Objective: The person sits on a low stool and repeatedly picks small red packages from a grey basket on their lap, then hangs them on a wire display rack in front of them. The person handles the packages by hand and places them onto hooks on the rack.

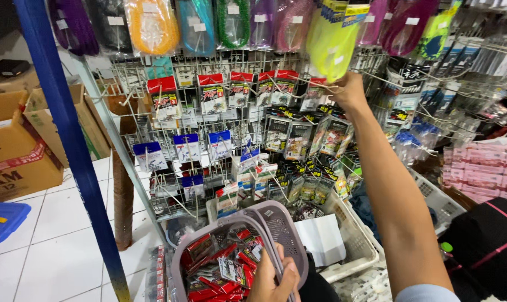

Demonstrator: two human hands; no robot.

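Note:
My left hand grips the rim and folded handles of a grey plastic basket at the bottom centre. Several small red and black packets fill it. My right arm stretches up to the wire display rack. There my right hand is closed on a yellow-green plastic bag that hangs among other coloured bags along the top row. Small carded packets with red, blue and black headers hang on the rack's hooks below.
A blue pole slants across the left. Cardboard boxes and a blue lid sit on the white tiled floor. White baskets stand under the rack. Pink packets and a black bag lie at right.

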